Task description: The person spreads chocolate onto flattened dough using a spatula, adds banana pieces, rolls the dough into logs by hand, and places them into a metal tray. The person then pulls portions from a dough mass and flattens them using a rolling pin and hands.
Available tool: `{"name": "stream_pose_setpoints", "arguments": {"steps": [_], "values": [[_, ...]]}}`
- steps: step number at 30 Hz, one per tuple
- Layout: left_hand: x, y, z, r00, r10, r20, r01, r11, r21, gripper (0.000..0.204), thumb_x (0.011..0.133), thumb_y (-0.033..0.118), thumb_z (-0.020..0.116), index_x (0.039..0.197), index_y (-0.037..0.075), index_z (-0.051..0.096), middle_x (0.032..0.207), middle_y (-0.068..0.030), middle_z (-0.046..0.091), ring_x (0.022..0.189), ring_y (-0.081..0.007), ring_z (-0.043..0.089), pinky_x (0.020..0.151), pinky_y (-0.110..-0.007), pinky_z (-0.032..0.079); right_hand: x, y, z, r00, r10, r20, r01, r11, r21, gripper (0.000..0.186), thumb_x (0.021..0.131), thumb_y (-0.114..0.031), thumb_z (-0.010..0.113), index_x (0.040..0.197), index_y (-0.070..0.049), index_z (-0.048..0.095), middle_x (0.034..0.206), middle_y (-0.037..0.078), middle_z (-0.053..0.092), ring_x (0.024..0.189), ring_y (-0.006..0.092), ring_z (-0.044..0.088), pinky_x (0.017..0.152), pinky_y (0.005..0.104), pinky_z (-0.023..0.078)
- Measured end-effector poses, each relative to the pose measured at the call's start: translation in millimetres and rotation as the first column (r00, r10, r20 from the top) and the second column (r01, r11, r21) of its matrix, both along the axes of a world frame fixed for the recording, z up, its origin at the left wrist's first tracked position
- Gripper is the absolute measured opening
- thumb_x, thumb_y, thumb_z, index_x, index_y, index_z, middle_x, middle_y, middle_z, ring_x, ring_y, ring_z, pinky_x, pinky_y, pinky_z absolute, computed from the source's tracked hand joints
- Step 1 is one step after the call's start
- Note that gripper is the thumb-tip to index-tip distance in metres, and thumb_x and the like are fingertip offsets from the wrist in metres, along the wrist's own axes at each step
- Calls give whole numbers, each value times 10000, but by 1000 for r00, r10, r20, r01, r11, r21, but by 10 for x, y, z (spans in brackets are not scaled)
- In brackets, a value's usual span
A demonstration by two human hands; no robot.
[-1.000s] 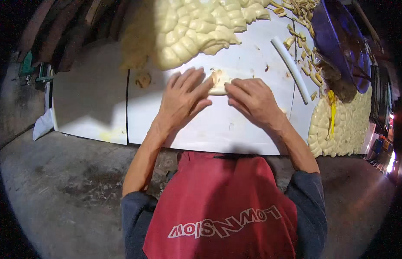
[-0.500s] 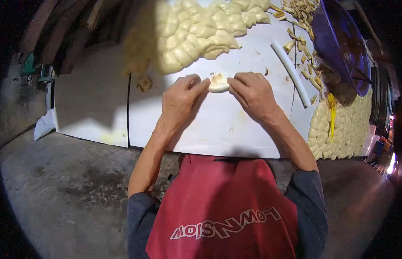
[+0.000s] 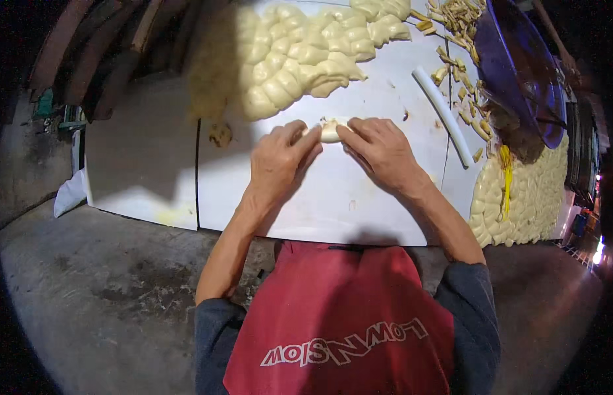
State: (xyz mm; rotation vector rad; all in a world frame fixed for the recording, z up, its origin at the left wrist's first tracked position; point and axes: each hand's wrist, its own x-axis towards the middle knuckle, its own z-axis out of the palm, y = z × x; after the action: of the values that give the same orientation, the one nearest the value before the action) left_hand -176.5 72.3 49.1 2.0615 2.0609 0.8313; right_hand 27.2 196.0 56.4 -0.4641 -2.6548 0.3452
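Note:
A small flattened piece of pale dough [image 3: 329, 135] lies on the white table in front of me, with some brownish filling showing at its top. My left hand [image 3: 280, 155] pinches its left end between thumb and fingers. On the other end, the bent fingers of my right hand [image 3: 384, 150] press down and cover part of it. Beyond both hands lies a large mass of shaped dough lumps [image 3: 300, 56], packed side by side.
To the right lies a white rod [image 3: 443, 117]. Beside it, cut yellowish strips [image 3: 474, 115] are scattered by a purple basin [image 3: 520, 72]. More dough lumps [image 3: 517, 204] and a yellow strand bundle [image 3: 506, 181] are at the near right. A brownish scrap [image 3: 220, 135] sits left.
My fingers have closed in over the dough piece from both sides, the right hand shifting left. Less of the dough and its filling shows now.

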Motion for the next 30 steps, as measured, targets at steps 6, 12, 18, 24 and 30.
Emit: {"name": "stream_pose_setpoints", "arguments": {"steps": [6,12,18,24,30], "values": [[9,205,111,974,202,98,-198,979,-51,242,921,234,757,1151,158,760,1068,-91,693,882,-274,691,723,-402,564,-178,145,81,989,-101,106,115,985,-132,306,931,-172,704,1213,-58,668,1089,117,672,910,300,641,782,420,502],[-13,182,31,992,119,38,-115,989,-88,219,955,238,717,1146,142,766,1071,-108,701,924,-311,711,745,-435,565,-148,155,15,989,-62,137,77,991,-105,262,936,-172,701,1185,-96,686,1025,108,657,884,307,640,765,445,502],[-82,158,23,971,166,172,-154,985,-80,270,936,265,740,1160,116,740,1041,-108,693,884,-319,702,741,-429,561,-171,204,119,991,-137,1,136,983,-126,211,952,-213,670,1114,-79,670,919,90,621,843,293,637,724,443,494],[-27,258,194,972,191,138,-168,972,-167,240,919,215,757,1126,95,767,1068,-130,717,904,-331,726,783,-426,574,-176,266,84,983,-105,148,130,978,-165,184,940,-203,686,1071,-74,675,959,119,640,879,310,654,756,444,516],[-70,318,233,984,75,164,-48,985,-165,165,904,124,754,1045,39,752,989,-143,718,856,-311,731,756,-392,575,-57,458,257,986,-31,164,109,866,-488,192,927,-163,628,1013,1,680,907,185,662,862,400,652,786,490,523]]}}
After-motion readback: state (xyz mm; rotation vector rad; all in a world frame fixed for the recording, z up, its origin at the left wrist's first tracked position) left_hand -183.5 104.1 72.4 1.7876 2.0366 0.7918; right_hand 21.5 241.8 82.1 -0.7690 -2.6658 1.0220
